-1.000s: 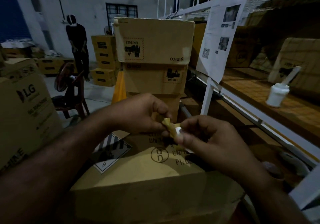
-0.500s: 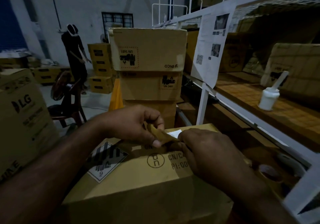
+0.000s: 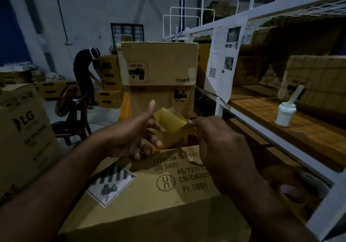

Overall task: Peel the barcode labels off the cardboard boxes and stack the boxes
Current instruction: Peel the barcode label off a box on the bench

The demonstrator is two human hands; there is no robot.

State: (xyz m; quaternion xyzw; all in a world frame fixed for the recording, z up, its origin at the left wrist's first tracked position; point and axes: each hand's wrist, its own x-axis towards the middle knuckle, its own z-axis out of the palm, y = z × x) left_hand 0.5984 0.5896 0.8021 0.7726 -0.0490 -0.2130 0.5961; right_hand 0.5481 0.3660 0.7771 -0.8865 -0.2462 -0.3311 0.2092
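Brown carton (image 3: 168, 206) is seen nearest, printed face up: "LITHIUM ION BATT", UN 3480, w/ class-9 diamond label (image 3: 112, 185) at left. Yellowish peeled strip (image 3: 169, 121), curled, is held above its far edge btwn left hand (image 3: 129, 138) & right hand (image 3: 221, 148). Behind, cartons are stacked: top carton (image 3: 164, 59) marked PICO, print inverted; second carton (image 3: 149, 99) print upright.

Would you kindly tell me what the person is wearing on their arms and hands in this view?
Nothing that shows. The left hand and right hand are bare, without gloves, and I see no rings, though the light is dim. The left forearm and right forearm are uncovered down to the frame's lower edge, with no sleeve, watch or wristband in sight.
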